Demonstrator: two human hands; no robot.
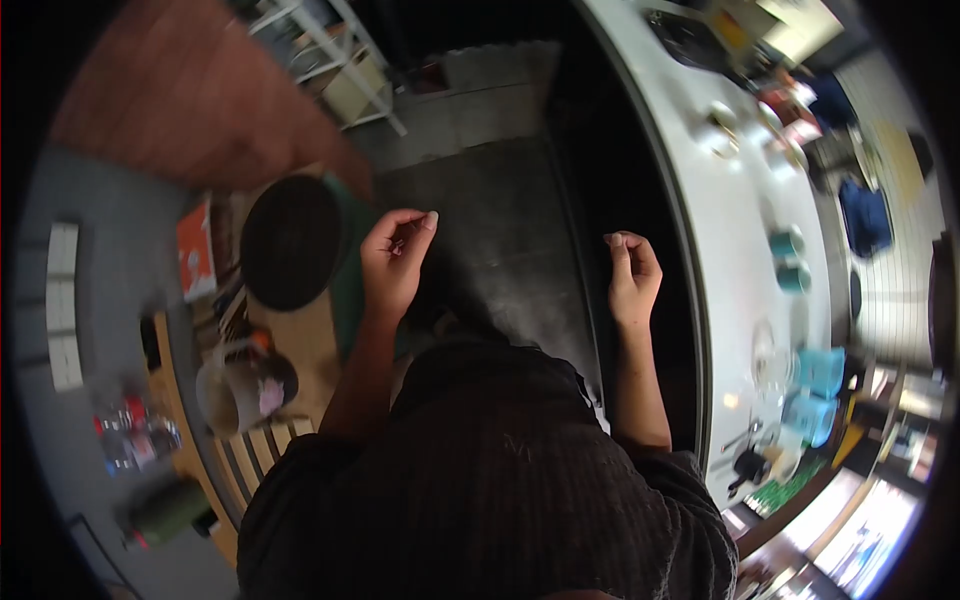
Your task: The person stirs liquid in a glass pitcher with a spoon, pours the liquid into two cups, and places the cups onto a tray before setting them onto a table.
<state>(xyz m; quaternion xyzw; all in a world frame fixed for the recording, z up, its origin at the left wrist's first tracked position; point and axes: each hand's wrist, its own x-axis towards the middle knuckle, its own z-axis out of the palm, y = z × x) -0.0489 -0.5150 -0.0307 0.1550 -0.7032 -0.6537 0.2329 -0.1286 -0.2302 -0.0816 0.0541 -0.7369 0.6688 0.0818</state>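
My left hand (393,262) is raised over the dark floor, its fingers curled and thumb pressed toward the fingertips. Small pinkish and dark bits show in its palm, too small to name. Level with it on the other side, my right hand (635,278) is closed in a pinch, with a tiny dark speck at the fingertips that I cannot make out. A round dark disc (291,242) lies just left of my left hand. The white counter (690,210) runs to the right of my right hand; neither hand touches it.
On the counter are teal cups (792,278), light blue containers (812,420) and a black sink (686,40). To the left are a wooden table (312,345), a translucent pitcher (240,388), plastic bottles (135,438) and a green cylinder (168,512). A white metal rack (345,70) stands ahead.
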